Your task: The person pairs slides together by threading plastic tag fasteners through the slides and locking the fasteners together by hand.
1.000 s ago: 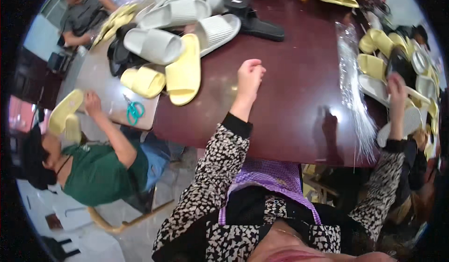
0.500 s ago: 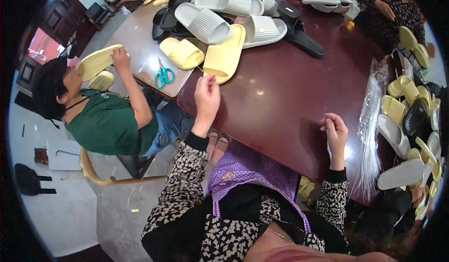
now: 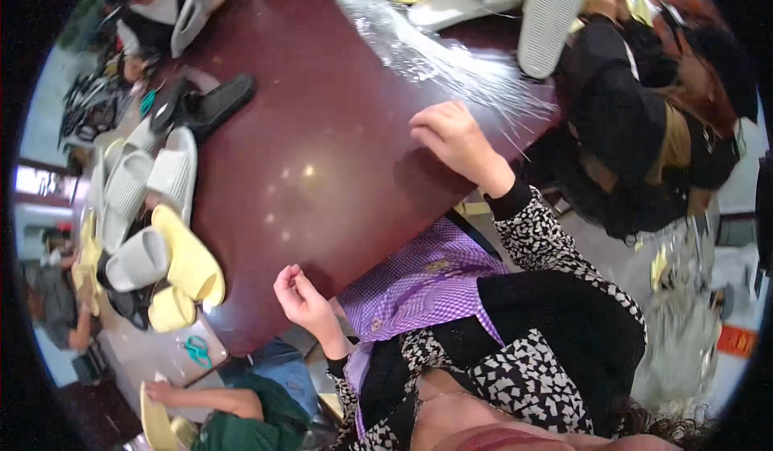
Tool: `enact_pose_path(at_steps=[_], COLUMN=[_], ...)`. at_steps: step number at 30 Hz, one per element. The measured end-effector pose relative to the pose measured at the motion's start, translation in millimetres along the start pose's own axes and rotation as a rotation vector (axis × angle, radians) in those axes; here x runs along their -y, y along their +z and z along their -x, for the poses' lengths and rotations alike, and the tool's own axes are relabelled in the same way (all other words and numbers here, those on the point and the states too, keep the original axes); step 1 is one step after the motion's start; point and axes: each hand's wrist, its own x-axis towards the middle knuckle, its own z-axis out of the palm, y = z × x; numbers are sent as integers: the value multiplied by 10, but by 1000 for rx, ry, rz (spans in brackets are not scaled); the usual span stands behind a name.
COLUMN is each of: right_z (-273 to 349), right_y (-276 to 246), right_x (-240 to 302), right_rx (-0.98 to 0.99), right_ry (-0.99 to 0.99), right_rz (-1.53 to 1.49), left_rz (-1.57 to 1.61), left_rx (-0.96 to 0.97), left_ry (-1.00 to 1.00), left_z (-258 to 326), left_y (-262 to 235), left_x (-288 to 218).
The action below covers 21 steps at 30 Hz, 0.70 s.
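Observation:
My left hand (image 3: 303, 300) is over the near edge of the dark red table (image 3: 298, 109), its fingers curled in and nothing visible in them. My right hand (image 3: 457, 138) is raised over the table's right part, fingers bent together; whatever may be inside them is hidden. Just beyond it lies a bundle of thin white wire ties (image 3: 475, 76) in clear plastic, apart from the hand. At the left are a yellow slipper (image 3: 181, 246), a smaller yellow slipper (image 3: 171, 308), several grey slippers (image 3: 138, 259) and a black slipper (image 3: 221, 103).
Teal-handled scissors (image 3: 197, 351) lie on the lighter table at lower left, beside a person in green (image 3: 250, 419) holding a yellow slipper (image 3: 155, 419). Grey and yellow slippers, one sole-up (image 3: 551, 24), are heaped at the far right near a person in dark clothes (image 3: 620, 105).
My view has swung right, bringing the wire bundle nearer the middle. My right hand has moved close to the bundle; my left hand has come away from the yellow slipper.

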Motion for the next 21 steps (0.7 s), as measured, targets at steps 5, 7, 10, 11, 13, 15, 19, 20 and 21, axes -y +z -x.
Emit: enact_pose_path(at_steps=[5,7,10,11,13,15,19,20,21], right_z=[541,722,1025,1067,1109,1058,833,750,710], right_y=[-677,-921,-1120,-1134,-1103,-1032,-826,-738,-680], right_x=[-324,-399,-400,-379,-362,-300,-357,-364,-383], right_rx=[-87,-150,-72,-35,-26,-13,-17,-18,-34], right_ry=[168,339,430,467,460,434,355,347,312], right_rz=[249,313,363,372,343,275,218,208,230], left_rz=[-136,-218,-214,-221,-237,-272,-283,-288,-284], left_rx=[116,105,126,122,125,116,91,80,94], left_ry=[70,107,118,129,150,199,215,218,213], left_z=[146,143,144,145,136,116,148,151,155], left_y=[78,33,100,111,161,169,70,52,99], left_x=[-50,-91,-19,-8,4,-24,-66,-76,-62])
